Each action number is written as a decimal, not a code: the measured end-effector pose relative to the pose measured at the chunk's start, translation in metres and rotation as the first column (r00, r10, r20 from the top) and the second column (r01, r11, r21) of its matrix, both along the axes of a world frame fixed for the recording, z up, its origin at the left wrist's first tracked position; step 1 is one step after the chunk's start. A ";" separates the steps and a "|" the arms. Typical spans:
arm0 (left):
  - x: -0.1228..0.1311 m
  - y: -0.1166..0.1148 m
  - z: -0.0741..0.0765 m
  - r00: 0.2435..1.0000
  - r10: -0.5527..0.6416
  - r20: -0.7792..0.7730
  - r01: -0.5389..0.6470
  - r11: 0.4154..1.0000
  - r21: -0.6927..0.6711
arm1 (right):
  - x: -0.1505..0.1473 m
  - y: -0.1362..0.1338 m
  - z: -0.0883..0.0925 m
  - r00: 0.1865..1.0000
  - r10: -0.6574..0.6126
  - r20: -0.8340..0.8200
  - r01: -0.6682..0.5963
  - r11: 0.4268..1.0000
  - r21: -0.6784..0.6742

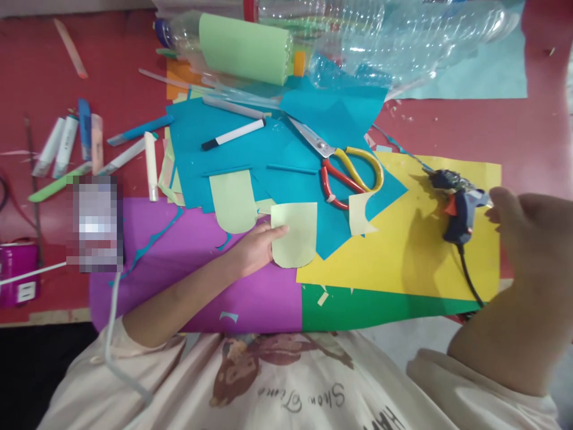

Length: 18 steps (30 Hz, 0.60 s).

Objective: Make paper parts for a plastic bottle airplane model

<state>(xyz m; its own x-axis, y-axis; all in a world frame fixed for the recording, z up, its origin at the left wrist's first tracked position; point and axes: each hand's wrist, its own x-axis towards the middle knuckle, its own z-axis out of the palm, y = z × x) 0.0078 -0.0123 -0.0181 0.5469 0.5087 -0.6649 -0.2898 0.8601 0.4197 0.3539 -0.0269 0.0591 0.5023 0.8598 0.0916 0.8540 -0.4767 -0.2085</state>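
Note:
My left hand [255, 249] pinches a pale green paper piece [295, 239] with a rounded lower edge, thumb on top. A similar rounded paper piece [233, 202] lies just beyond it on blue sheets. At the right, the curled fingers of my right hand [532, 233] are at the rear end of a dark blue glue gun [461, 215] with an orange trigger. The gun's shadow falls apart from it on the yellow sheet [371, 263]; its nozzle points left. Part of my right fingers is hidden. Scissors [331, 149] with red and yellow handles lie open between the hands.
Plastic bottles [358, 42] lie along the back, one wrapped in green paper [244, 48]. Several markers [65, 146] are scattered at left, near a blurred-out device [96, 224] with a cable. A black-capped marker [233, 134] rests on blue paper [290, 140]. Scraps lie about.

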 end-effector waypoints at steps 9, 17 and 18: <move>0.001 0.003 0.010 0.997 0.040 -0.070 -0.043 0.998 -0.053 | -0.109 0.065 -0.032 0.540 0.817 -0.204 -0.808 0.570 0.145; 0.000 0.005 0.010 0.997 0.042 -0.067 -0.046 0.997 -0.062 | -0.139 0.116 -0.078 0.495 0.865 -0.088 -0.838 0.501 0.214; 0.000 0.005 0.010 0.997 0.038 -0.061 -0.042 0.997 -0.058 | -0.137 0.116 -0.075 0.495 0.861 -0.118 -0.827 0.508 0.240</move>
